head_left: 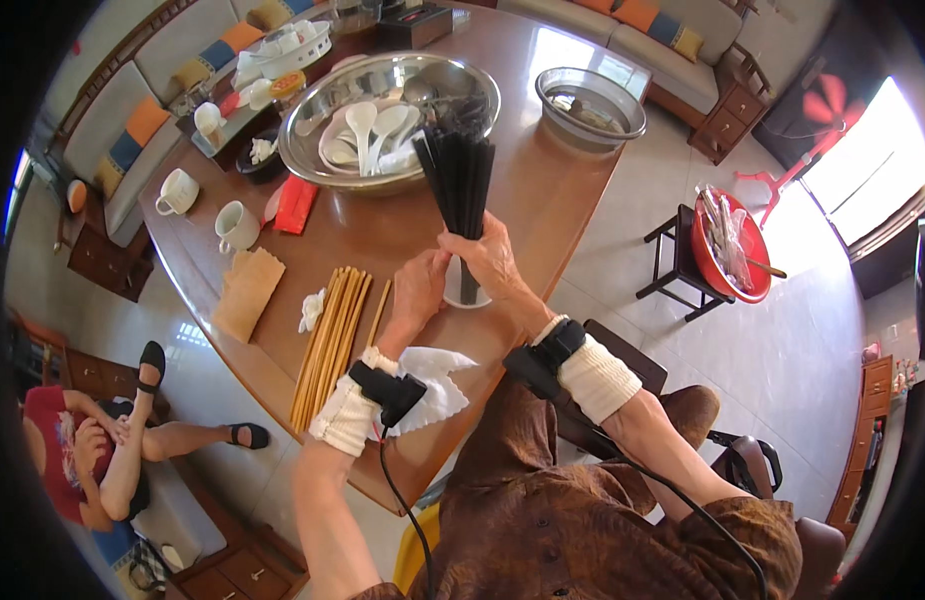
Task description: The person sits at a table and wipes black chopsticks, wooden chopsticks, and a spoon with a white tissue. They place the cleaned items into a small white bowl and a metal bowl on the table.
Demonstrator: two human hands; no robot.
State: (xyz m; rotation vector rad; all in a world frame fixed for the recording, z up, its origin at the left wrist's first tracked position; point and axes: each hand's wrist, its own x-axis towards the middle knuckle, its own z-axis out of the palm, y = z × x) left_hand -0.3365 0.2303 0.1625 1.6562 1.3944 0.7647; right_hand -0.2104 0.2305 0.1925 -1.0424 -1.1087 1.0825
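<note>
My right hand [492, 255] is wrapped round a bundle of black chopsticks [462, 176], which stands nearly upright over the table. Below the hand, the bundle's lower ends are against a white round object [468, 301], mostly hidden. My left hand [419, 289] has its fingers bent together and meets the right thumb beside the bundle; whether it grips anything is hidden. Wooden chopsticks [333, 337] lie in a row left of my left hand, with one [378, 313] apart. A white tissue [432, 386] lies under my left wrist.
A large steel basin [305, 154] holds white spoons and bowls. Another metal basin [590, 131] holds water. Mugs [238, 226], a red packet [296, 204] and brown paper [248, 292] lie left. A red basin [759, 262] rests on a stool [676, 255]. A person [64, 450] sits at left.
</note>
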